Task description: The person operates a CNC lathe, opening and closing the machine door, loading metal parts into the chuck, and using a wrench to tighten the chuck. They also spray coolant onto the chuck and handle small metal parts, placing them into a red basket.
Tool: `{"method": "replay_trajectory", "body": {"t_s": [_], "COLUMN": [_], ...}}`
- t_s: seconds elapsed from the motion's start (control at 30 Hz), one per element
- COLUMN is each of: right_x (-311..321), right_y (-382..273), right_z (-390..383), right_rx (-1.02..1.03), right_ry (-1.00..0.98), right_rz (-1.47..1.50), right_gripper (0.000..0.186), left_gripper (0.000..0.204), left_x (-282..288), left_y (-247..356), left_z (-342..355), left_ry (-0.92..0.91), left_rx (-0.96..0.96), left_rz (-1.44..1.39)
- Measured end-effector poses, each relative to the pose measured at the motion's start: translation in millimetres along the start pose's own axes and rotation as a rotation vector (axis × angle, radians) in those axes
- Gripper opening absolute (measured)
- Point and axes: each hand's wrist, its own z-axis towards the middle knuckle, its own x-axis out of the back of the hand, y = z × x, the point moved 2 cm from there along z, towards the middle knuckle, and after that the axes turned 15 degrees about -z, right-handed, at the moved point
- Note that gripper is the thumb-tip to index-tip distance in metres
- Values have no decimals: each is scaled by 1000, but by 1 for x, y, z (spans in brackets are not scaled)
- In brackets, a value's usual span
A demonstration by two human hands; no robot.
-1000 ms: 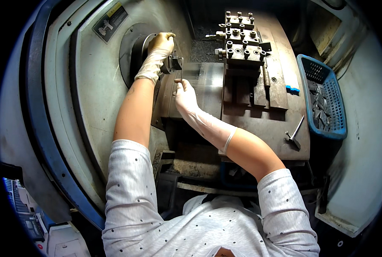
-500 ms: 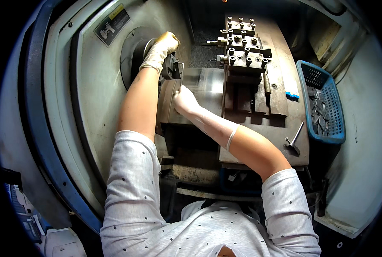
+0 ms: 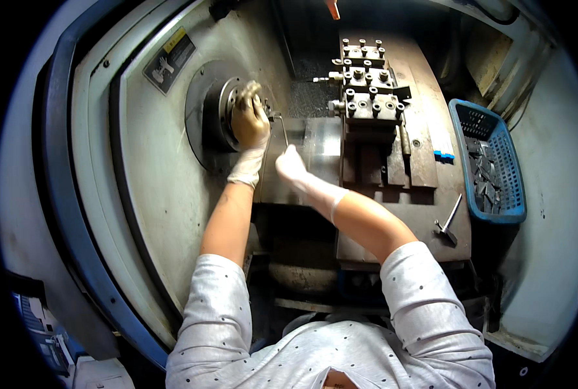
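Note:
My left hand (image 3: 250, 122), in a stained pale glove, is against the front of the dark round spindle chuck (image 3: 217, 117), its blurred fingers pointing upward, so I cannot tell what they hold. Just right of it, my right hand (image 3: 291, 165), in a white glove, is closed on the lower end of a thin bent metal wrench (image 3: 284, 131), whose upper bend reaches the chuck's side. A shiny metal cover (image 3: 321, 142) lies behind my right hand.
At right are bolted tool blocks (image 3: 373, 107) on a slide, a T-handled tool (image 3: 448, 230), small blue pieces (image 3: 443, 156) and a blue basket (image 3: 522, 207) of metal parts. A curved enclosure (image 3: 156, 194) borders the left. An orange nozzle (image 3: 332, 8) hangs at top.
My left hand has moved down over the chuck's face, uncovering more of its rim. My right hand has shifted right with the wrench, which now leans. The whole scene sits lower in view.

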Motion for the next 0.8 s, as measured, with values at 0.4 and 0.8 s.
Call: {"method": "replay_trajectory", "body": {"t_s": [0.4,0.8], "right_x": [18,-17], "right_y": [-15,-14], "right_z": [-35,-24], "right_rx": [153,-59], "right_ry": [-79,12], "right_rz": [-272,46], "right_gripper": [27,36], "left_gripper": [27,15], "left_x": [-11,-6], "left_y": [-26,-74], "left_z": [25,-4], "left_ry": [-297,32], "left_rx": [354,115], "left_rz": [312,131]}}
